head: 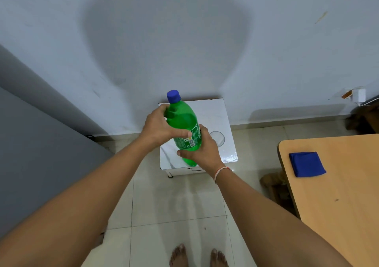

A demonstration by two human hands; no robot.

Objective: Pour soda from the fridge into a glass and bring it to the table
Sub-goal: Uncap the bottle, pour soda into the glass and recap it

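My right hand [202, 149] cups the lower body of the green soda bottle [185, 127], taking its weight; my left hand [162, 127] wraps its shoulder, steadying it, blue cap [173, 96] still on. Beyond, the glass [218, 139] waits on the white bench [215, 110].

You hold the green soda bottle [183, 126] in both hands above the small white side table [215, 110]: your left hand [159, 127] wraps the upper body below the blue cap [173, 96], your right hand [202, 150] cups the lower part. A clear glass [219, 138] stands on that table just beside your right hand. A blue cloth [307, 164] lies on the wooden table [338, 195] at right.
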